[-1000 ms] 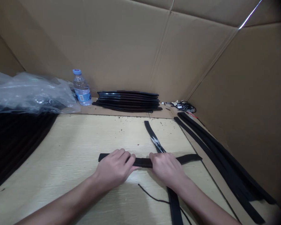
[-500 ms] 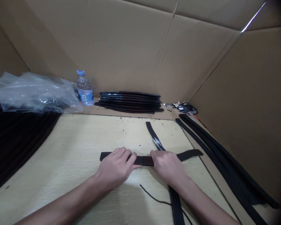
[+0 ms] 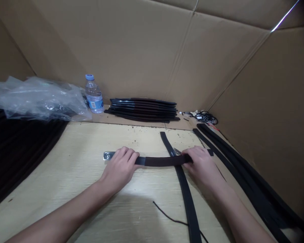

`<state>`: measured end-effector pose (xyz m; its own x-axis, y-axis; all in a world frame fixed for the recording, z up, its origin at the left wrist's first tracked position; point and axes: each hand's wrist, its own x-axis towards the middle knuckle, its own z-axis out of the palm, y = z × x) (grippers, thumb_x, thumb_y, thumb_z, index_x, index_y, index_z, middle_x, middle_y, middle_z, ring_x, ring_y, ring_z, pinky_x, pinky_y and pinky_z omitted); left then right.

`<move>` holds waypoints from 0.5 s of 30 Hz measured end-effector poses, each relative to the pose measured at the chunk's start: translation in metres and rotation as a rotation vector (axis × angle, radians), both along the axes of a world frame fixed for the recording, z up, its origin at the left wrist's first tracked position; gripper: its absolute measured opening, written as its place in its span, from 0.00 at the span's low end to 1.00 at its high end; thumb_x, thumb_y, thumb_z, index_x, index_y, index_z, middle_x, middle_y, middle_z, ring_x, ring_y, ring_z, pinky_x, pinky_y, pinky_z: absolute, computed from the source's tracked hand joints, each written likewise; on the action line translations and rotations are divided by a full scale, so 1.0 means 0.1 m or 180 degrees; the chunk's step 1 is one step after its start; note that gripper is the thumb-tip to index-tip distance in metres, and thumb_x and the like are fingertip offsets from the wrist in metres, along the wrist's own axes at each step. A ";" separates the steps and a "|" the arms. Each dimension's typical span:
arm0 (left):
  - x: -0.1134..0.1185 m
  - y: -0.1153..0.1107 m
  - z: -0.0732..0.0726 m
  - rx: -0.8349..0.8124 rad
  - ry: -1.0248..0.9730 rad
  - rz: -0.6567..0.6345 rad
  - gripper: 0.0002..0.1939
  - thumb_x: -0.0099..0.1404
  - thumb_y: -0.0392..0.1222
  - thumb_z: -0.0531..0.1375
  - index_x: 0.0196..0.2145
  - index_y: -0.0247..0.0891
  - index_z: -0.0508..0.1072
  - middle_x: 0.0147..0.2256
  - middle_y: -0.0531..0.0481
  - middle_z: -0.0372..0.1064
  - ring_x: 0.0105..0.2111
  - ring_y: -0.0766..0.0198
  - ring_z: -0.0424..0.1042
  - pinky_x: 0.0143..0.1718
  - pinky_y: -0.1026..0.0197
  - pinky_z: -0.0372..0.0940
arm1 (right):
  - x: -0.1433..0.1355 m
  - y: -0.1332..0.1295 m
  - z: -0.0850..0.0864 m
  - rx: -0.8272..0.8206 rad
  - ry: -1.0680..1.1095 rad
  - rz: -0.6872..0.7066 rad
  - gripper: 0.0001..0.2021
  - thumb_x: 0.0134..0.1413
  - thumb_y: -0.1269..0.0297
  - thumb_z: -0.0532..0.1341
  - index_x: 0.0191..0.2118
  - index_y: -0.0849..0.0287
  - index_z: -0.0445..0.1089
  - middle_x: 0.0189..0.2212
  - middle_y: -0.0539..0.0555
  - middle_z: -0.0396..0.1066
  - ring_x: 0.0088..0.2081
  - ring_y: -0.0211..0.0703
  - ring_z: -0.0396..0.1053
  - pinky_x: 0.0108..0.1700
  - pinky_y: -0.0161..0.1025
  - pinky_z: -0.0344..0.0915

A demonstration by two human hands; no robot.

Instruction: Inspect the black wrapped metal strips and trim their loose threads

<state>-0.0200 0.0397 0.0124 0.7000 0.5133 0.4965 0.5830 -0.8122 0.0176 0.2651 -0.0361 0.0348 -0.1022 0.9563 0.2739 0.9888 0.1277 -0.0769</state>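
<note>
A dark strip [image 3: 164, 162] lies crosswise between my hands, slightly bowed, with a brown-black middle and a shinier band beside my left fingers. My left hand [image 3: 121, 166] is closed round its left part; a shiny end with a small hole sticks out beyond the knuckles. Its right part is gripped by my right hand [image 3: 200, 161], and a short black end shows past that hand. Under it runs a long black strip [image 3: 186, 195], lying front to back on the board. Scissors [image 3: 176, 152], mostly hidden, lie by my right fingers. A thin black cord [image 3: 167, 215] lies nearer me.
A stack of dark strips [image 3: 144, 109] and a water bottle [image 3: 95, 98] stand against the cardboard wall. Clear plastic bags [image 3: 45, 101] cover part of a dark pile [image 3: 20, 145] at left. Long black strips [image 3: 233, 165] line the right edge, near tangled cords [image 3: 205, 117].
My hands have moved apart and slightly up the board. The strip between them is turned so its shiny holed end and brown middle show. My right hand now covers most of the scissors.
</note>
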 end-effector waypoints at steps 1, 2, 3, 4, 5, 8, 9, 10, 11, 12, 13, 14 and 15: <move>0.00 0.01 0.00 -0.0033 -0.0013 0.0019 0.09 0.64 0.41 0.56 0.39 0.32 0.67 0.33 0.42 0.68 0.36 0.54 0.62 0.36 0.53 0.61 | 0.01 -0.01 0.00 0.0006 0.0027 0.0019 0.09 0.46 0.76 0.58 0.36 0.59 0.68 0.33 0.55 0.72 0.39 0.50 0.67 0.46 0.44 0.58; -0.01 0.01 0.00 -0.0080 -0.0020 0.0042 0.09 0.64 0.41 0.56 0.39 0.32 0.67 0.34 0.42 0.68 0.36 0.54 0.62 0.36 0.53 0.61 | 0.00 -0.01 0.00 0.0017 0.0053 0.0035 0.08 0.47 0.76 0.58 0.35 0.59 0.68 0.33 0.55 0.72 0.39 0.50 0.67 0.44 0.44 0.58; -0.01 0.02 -0.01 -0.0140 -0.0025 0.0058 0.08 0.64 0.40 0.56 0.39 0.33 0.67 0.34 0.42 0.68 0.37 0.54 0.62 0.37 0.53 0.61 | 0.00 -0.02 -0.01 0.0028 0.0077 0.0052 0.08 0.47 0.75 0.58 0.35 0.60 0.68 0.33 0.55 0.72 0.38 0.49 0.67 0.43 0.43 0.58; -0.01 0.03 -0.01 -0.0202 -0.0035 0.0060 0.08 0.64 0.40 0.56 0.40 0.33 0.67 0.35 0.43 0.67 0.37 0.54 0.62 0.37 0.53 0.61 | -0.01 -0.02 -0.01 0.0044 0.0099 0.0059 0.07 0.48 0.75 0.58 0.34 0.60 0.68 0.32 0.55 0.72 0.38 0.49 0.67 0.42 0.43 0.58; -0.02 0.04 -0.01 -0.0267 -0.0047 0.0046 0.08 0.64 0.40 0.56 0.40 0.33 0.67 0.35 0.43 0.67 0.37 0.54 0.62 0.38 0.52 0.61 | -0.02 -0.02 -0.02 0.0061 0.0121 0.0060 0.06 0.48 0.74 0.59 0.33 0.60 0.68 0.31 0.55 0.72 0.37 0.49 0.67 0.41 0.42 0.57; -0.03 0.06 -0.02 -0.0418 -0.0108 -0.0117 0.10 0.64 0.42 0.57 0.41 0.34 0.67 0.37 0.44 0.68 0.38 0.55 0.62 0.40 0.52 0.62 | -0.02 -0.02 -0.04 0.0097 0.0183 0.0041 0.03 0.48 0.74 0.59 0.31 0.60 0.67 0.29 0.54 0.71 0.35 0.48 0.66 0.39 0.42 0.56; -0.03 0.06 -0.03 -0.0453 -0.0115 -0.0187 0.11 0.64 0.43 0.57 0.41 0.34 0.67 0.37 0.44 0.68 0.39 0.55 0.62 0.40 0.52 0.62 | -0.02 -0.02 -0.04 0.0099 0.0203 0.0042 0.03 0.48 0.74 0.59 0.31 0.60 0.67 0.29 0.54 0.71 0.35 0.48 0.66 0.39 0.41 0.56; -0.03 0.06 -0.03 -0.0486 -0.0101 -0.0259 0.12 0.64 0.44 0.57 0.42 0.34 0.66 0.38 0.44 0.68 0.39 0.55 0.62 0.40 0.52 0.62 | -0.02 -0.02 -0.04 0.0099 0.0223 0.0047 0.03 0.48 0.74 0.59 0.30 0.60 0.67 0.28 0.54 0.71 0.34 0.47 0.66 0.38 0.41 0.56; -0.03 0.06 -0.03 -0.0506 -0.0069 -0.0334 0.12 0.64 0.44 0.57 0.43 0.34 0.66 0.38 0.44 0.68 0.39 0.55 0.63 0.41 0.52 0.62 | -0.02 -0.01 -0.05 0.0096 0.0243 0.0060 0.03 0.48 0.74 0.60 0.30 0.60 0.67 0.28 0.53 0.71 0.34 0.47 0.66 0.38 0.41 0.56; -0.03 0.06 -0.03 -0.0511 -0.0027 -0.0403 0.13 0.65 0.44 0.56 0.44 0.34 0.66 0.39 0.44 0.68 0.39 0.55 0.63 0.41 0.53 0.62 | -0.03 -0.01 -0.05 0.0095 0.0263 0.0074 0.04 0.48 0.75 0.60 0.30 0.60 0.67 0.28 0.53 0.71 0.34 0.47 0.66 0.39 0.41 0.56; -0.03 0.06 -0.04 -0.0504 0.0017 -0.0461 0.13 0.65 0.43 0.56 0.45 0.34 0.66 0.39 0.44 0.68 0.40 0.55 0.63 0.41 0.53 0.62 | -0.03 -0.01 -0.06 0.0094 0.0282 0.0093 0.04 0.48 0.75 0.60 0.30 0.60 0.67 0.28 0.53 0.71 0.34 0.46 0.66 0.39 0.40 0.56; -0.03 0.06 -0.04 -0.0492 0.0059 -0.0508 0.13 0.66 0.43 0.55 0.46 0.34 0.65 0.40 0.44 0.68 0.40 0.56 0.63 0.41 0.53 0.62 | -0.04 -0.01 -0.07 0.0096 0.0300 0.0110 0.04 0.48 0.75 0.60 0.30 0.60 0.67 0.28 0.53 0.71 0.34 0.46 0.66 0.39 0.40 0.56; -0.03 0.05 -0.04 -0.0480 0.0086 -0.0545 0.14 0.66 0.43 0.55 0.46 0.33 0.65 0.40 0.43 0.68 0.40 0.56 0.63 0.41 0.54 0.62 | -0.04 -0.01 -0.08 0.0103 0.0313 0.0125 0.03 0.48 0.74 0.60 0.31 0.60 0.67 0.28 0.53 0.71 0.34 0.46 0.66 0.38 0.40 0.56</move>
<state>-0.0233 0.0449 0.0083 0.7954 0.4528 0.4029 0.4388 -0.8888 0.1325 0.2610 -0.0369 0.0269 -0.1106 0.9425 0.3152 0.9709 0.1703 -0.1685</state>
